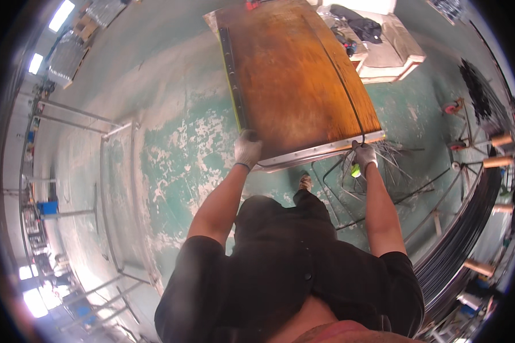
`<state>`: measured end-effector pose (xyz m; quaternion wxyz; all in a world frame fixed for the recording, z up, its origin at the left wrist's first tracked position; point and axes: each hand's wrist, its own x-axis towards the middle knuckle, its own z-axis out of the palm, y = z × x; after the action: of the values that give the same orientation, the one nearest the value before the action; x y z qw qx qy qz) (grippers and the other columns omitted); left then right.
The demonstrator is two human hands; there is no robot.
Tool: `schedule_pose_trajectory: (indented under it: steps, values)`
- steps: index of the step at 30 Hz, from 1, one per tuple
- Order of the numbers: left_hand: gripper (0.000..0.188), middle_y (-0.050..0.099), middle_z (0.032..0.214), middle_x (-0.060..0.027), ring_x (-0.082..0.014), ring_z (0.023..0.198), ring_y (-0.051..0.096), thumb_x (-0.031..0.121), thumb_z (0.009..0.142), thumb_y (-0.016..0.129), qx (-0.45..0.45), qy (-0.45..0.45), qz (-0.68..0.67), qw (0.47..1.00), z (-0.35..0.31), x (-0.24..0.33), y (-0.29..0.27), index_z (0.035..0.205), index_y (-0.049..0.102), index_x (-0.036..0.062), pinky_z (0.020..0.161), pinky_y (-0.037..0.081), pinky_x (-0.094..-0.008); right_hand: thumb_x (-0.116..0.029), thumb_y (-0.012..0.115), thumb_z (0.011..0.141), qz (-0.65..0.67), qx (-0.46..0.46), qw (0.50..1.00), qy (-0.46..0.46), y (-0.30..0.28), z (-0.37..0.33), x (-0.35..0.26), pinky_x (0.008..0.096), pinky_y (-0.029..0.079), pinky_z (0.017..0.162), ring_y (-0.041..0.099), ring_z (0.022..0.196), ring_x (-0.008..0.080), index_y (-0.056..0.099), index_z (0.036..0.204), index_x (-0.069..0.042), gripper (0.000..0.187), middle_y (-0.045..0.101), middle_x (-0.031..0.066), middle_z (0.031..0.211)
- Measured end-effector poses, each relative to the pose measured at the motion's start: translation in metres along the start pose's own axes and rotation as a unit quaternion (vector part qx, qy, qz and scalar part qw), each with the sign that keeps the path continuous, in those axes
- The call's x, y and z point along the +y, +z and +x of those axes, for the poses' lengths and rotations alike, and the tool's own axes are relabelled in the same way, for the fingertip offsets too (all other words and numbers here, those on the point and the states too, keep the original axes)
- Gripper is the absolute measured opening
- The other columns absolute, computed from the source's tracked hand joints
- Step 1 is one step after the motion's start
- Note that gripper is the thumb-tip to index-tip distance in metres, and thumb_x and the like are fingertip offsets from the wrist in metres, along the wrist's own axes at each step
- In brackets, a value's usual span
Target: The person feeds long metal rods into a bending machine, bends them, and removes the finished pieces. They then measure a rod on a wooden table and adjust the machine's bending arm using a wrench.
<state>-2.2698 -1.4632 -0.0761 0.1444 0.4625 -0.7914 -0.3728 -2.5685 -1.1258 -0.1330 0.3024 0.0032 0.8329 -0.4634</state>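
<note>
A workbench (303, 74) with a worn orange-brown top stretches away in front of me, a pale metal strip along its near edge. At its near left corner my left hand (248, 150), in a whitish glove, has its fingers curled in; what they hold is hidden. A dark strip with a yellow-green edge (232, 86) runs along the left side to that hand. A thin dark rod (342, 74) lies lengthwise over the right part of the top. My gloved right hand (365, 154) closes round its near end at the right corner. Below that hand shows a bright yellow-green item (356, 170), its kind unclear.
Thin rods (392, 157) lie spread on the floor beside the bench's right corner. Bundled long black rods (460, 223) rest on a rack at right. A metal frame (103, 171) stands at left. A beige sofa-like seat (392, 48) with dark cloth is beyond the bench.
</note>
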Motion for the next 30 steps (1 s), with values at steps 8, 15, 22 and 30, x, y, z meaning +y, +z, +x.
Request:
schedule_pose_trajectory:
  steps: [8, 15, 22, 30]
  values:
    - [0.029, 0.075, 0.122, -0.0156, -0.0387, 0.122, 0.067, 0.011, 0.090, 0.069, -0.127, 0.124, 0.216, 0.960, -0.016, 0.022, 0.055, 0.118, 0.075, 0.0100, 0.108, 0.052, -0.0497, -0.044, 0.078, 0.095, -0.327, 0.034, 0.941, -0.078, 0.008, 0.048, -0.056, 0.0519, 0.057, 0.098, 0.074, 0.114, 0.0439, 0.076, 0.122, -0.008, 0.046, 0.079, 0.0236, 0.118]
    - [0.022, 0.073, 0.113, -0.0147, -0.0370, 0.116, 0.067, 0.015, 0.090, 0.070, -0.130, 0.145, 0.195, 0.961, -0.026, 0.015, 0.089, 0.111, 0.076, 0.0101, 0.100, 0.054, -0.0519, -0.043, 0.069, 0.100, -0.424, -0.049, 0.902, -0.068, 0.035, 0.022, -0.088, 0.0532, 0.056, 0.102, 0.072, 0.119, 0.0441, 0.075, 0.126, -0.014, 0.040, 0.077, 0.0209, 0.124]
    - [0.021, 0.071, 0.115, -0.0121, -0.0334, 0.118, 0.067, 0.013, 0.090, 0.070, -0.217, 0.120, 0.227, 0.942, -0.031, 0.006, 0.065, 0.110, 0.075, 0.0123, 0.099, 0.058, -0.0479, -0.044, 0.069, 0.100, -0.462, -0.079, 0.877, -0.100, 0.036, 0.017, -0.078, 0.0536, 0.056, 0.099, 0.072, 0.119, 0.0434, 0.074, 0.122, -0.017, 0.035, 0.078, 0.0198, 0.120]
    - [0.021, 0.070, 0.115, -0.0136, -0.0356, 0.114, 0.066, 0.013, 0.087, 0.071, -0.192, 0.154, 0.211, 0.946, -0.040, 0.000, 0.067, 0.107, 0.075, 0.0095, 0.098, 0.057, -0.0491, -0.043, 0.073, 0.097, -0.469, -0.054, 0.875, -0.107, 0.038, 0.019, -0.079, 0.0528, 0.057, 0.096, 0.074, 0.114, 0.0429, 0.077, 0.118, -0.017, 0.034, 0.080, 0.0187, 0.116]
